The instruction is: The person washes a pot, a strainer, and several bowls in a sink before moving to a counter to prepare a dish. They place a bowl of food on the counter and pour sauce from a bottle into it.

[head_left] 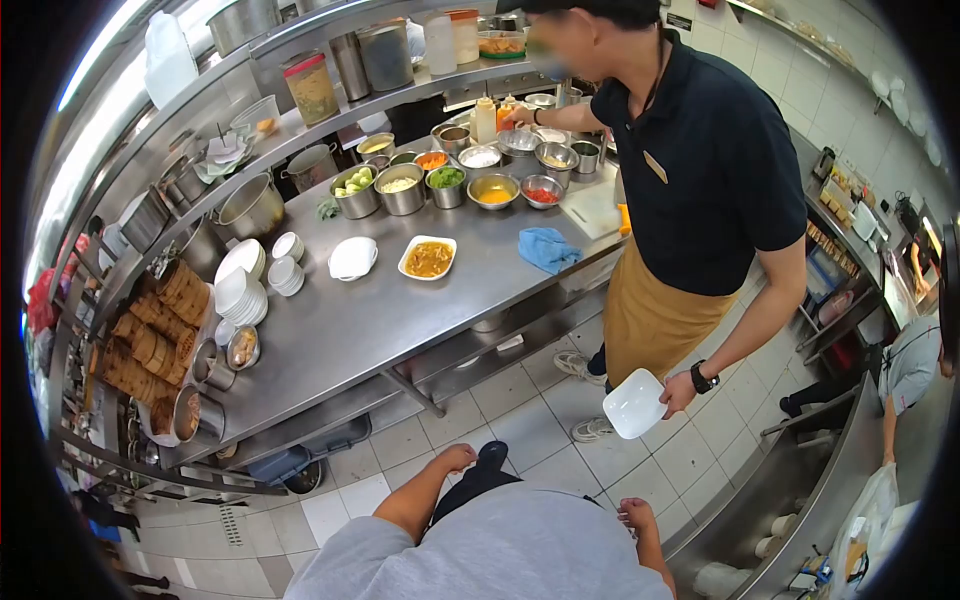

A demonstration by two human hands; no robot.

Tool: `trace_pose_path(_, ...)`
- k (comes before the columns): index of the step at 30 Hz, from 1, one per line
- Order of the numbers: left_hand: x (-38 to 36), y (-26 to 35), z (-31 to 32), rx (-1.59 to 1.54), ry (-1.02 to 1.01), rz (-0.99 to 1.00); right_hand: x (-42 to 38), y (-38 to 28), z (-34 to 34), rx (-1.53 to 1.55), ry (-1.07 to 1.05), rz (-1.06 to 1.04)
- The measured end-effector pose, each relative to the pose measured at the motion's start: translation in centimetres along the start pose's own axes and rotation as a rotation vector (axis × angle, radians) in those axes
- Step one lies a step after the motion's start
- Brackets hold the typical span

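My left hand (458,458) hangs low before my body, fingers curled in, with nothing visible in it. On the other side my right hand (636,515) hangs loosely with bent, slightly parted fingers and also holds nothing that I can see. Both hands are apart from the steel counter (350,325). A square white bowl of yellow-brown food (428,259) rests on that counter. Nearest to my right hand is a white square dish (635,403), held tilted by a co-worker (700,160), whose other hand reaches toward the squeeze bottles (485,119).
Metal bowls of ingredients (402,189) line the counter's back. White plates (240,296) are stacked at left, near bamboo steamers (155,330). A blue cloth (548,250) lies by the cutting board (597,211). A steel trough (770,490) stands at right.
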State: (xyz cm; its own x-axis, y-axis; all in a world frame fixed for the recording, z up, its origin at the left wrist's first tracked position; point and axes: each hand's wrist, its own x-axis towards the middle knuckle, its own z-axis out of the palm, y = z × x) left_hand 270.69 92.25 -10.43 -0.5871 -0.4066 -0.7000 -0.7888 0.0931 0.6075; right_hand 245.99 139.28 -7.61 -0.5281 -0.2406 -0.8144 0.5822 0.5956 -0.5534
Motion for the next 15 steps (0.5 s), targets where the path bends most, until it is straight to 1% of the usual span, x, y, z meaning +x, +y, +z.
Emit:
trace_pose_path(1, 0.0, 0.7, 0.0, -0.013, 0.002, 0.062, 0.4, 0.1, -0.1, 0.032, 0.008, 0.024)
trace_pose_path(2, 0.7, 0.0, 0.1, -0.005, 0.000, 0.052, 0.3, 0.5, 0.1, 0.038, 0.001, 0.033)
trace_pose_path(4, 2.7, -2.2, 1.6, 0.117, -0.027, 0.303, -1.1, 1.7, -0.7, 0.044, 0.058, 0.034)
trace_pose_path(5, 2.2, -1.3, 1.6, 0.113, -0.030, 0.313, -1.5, 2.0, -1.1, 0.043, 0.068, 0.029)
trace_pose_path(7, 0.3, 1.0, 0.3, 0.108, -0.093, 0.022, -1.9, 3.2, -1.1, 0.015, 0.087, 0.015)
trace_pose_path(9, 1.0, 0.3, -0.9, 0.161, -0.116, 0.029, -3.2, 3.4, -0.5, -0.005, 0.106, 0.015)
trace_pose_path(11, 1.7, -0.6, -1.9, 0.086, -0.078, -0.025, -4.4, 3.2, 0.0, -0.041, 0.135, 0.018)
trace_pose_path(13, 2.2, -1.2, -3.0, 0.055, -0.058, -0.025, -4.6, 3.6, 0.5, -0.095, 0.102, -0.032)
trace_pose_path(14, 2.2, -1.5, -3.4, 0.041, -0.046, -0.045, -4.3, 4.3, 0.9, 0.034, 0.067, -0.109)
trace_pose_path(15, 2.0, -1.8, -3.8, 0.023, -0.031, -0.067, -4.2, 3.7, 0.9, 0.018, 0.072, -0.113)
